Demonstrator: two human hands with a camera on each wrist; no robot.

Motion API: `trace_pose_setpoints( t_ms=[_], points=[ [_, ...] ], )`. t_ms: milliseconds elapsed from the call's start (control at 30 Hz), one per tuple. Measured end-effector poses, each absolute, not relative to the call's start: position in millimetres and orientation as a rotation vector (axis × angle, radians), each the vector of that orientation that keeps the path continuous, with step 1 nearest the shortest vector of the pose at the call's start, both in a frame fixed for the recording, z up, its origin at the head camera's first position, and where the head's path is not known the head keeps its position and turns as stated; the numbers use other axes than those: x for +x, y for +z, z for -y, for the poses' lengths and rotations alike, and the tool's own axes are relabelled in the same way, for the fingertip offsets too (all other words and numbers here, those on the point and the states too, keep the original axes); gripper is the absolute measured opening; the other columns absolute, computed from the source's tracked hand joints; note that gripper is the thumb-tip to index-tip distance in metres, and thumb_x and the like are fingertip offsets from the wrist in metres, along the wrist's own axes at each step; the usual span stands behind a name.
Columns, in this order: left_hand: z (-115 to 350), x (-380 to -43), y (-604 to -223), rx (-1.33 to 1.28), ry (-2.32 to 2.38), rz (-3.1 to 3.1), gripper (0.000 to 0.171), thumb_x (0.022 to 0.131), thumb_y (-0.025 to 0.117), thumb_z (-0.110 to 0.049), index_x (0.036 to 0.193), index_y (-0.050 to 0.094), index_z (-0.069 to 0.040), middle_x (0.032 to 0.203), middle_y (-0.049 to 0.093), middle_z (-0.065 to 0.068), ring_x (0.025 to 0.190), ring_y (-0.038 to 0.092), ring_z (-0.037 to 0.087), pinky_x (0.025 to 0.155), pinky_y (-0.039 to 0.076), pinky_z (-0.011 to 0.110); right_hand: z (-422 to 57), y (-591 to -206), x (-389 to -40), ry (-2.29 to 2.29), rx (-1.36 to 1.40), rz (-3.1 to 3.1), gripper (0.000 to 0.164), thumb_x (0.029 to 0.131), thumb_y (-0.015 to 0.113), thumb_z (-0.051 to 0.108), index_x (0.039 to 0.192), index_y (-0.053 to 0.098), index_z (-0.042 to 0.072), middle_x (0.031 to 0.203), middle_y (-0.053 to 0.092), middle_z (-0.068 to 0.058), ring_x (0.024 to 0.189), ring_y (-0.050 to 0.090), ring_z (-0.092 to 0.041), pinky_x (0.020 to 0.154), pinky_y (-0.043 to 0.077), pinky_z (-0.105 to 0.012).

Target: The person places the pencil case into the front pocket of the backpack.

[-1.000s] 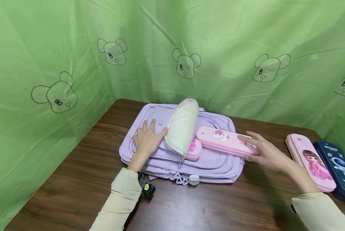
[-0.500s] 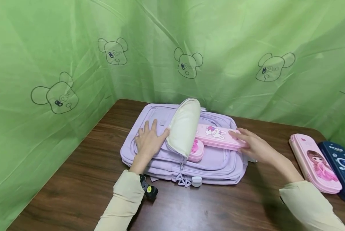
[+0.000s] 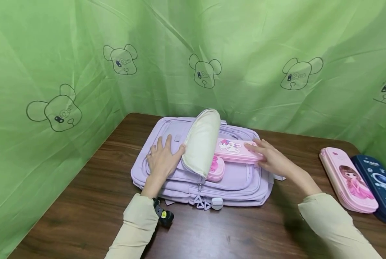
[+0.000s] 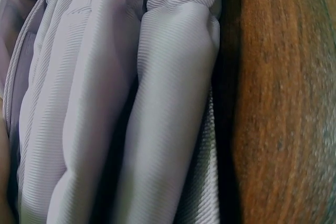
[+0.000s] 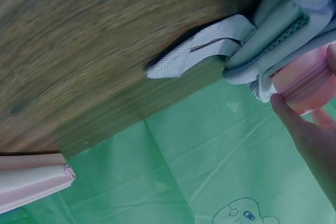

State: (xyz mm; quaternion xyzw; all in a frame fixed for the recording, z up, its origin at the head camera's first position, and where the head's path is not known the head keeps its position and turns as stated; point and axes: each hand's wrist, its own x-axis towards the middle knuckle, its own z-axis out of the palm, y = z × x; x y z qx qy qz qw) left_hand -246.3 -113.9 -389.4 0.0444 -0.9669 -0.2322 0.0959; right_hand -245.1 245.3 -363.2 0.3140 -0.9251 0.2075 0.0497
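Observation:
A lilac backpack [image 3: 235,180] lies flat on the table, its front pocket flap [image 3: 201,144] raised with the cream lining showing. My left hand [image 3: 162,160] rests on the bag with fingers spread, thumb against the flap's edge. In my right hand [image 3: 272,156] is a pink pencil case [image 3: 236,154] with a rabbit picture, pinched at its right end by fingers and thumb. Its far end goes out of sight behind the flap. A second pink pencil case [image 3: 216,169] pokes out under the flap, mostly hidden. In the right wrist view the held pencil case [image 5: 304,82] sits between thumb and fingers.
To the right lie a pink pencil case with a doll picture [image 3: 351,180] and a navy space-themed one [image 3: 378,183], side by side. Zip pulls [image 3: 202,202] hang at the bag's front edge. A green curtain [image 3: 244,54] closes off the table's back and left.
My right hand has moved left with the rabbit pencil case, sliding its left end behind the flap. My left hand stays in place on the bag.

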Motion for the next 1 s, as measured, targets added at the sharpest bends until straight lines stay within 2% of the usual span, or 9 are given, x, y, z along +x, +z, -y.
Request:
trace_pose_setpoints(
  t_ms=[200,600,1000],
  points=[
    [122.3,-243.6,-390.2,0.153,-0.676,2.870,0.082,0.084,0.030,-0.072,0.147,0.029,-0.020,0.148,0.024,0.018,0.122,0.032,0.047,0.090,0.028,0.063,-227.2,-364.7,-251.6,0.603,0.989,2.822,0.065,0.073,0.071,-0.008,0.134,0.048,0.000,0.136,0.034,-0.035,0.126,0.026,-0.054,0.099,0.022,-0.063],
    [137.1,-237.9,-384.0,0.165,-0.625,2.865,0.082,0.085,0.028,-0.071,0.147,0.028,-0.017,0.147,0.024,0.021,0.121,0.033,0.048,0.091,0.028,0.063,-200.7,-368.0,-262.2,0.648,1.002,2.822,0.064,0.073,0.070,-0.010,0.133,0.048,0.000,0.136,0.033,-0.036,0.126,0.025,-0.054,0.101,0.021,-0.061],
    [112.0,-248.6,-386.9,0.109,-0.573,2.870,0.081,0.085,0.028,-0.071,0.147,0.030,-0.019,0.146,0.027,0.018,0.119,0.036,0.046,0.091,0.030,0.061,-207.9,-370.3,-261.1,0.647,1.023,2.784,0.063,0.073,0.070,-0.009,0.132,0.048,-0.002,0.135,0.032,-0.039,0.124,0.026,-0.057,0.100,0.022,-0.062]
  ],
)
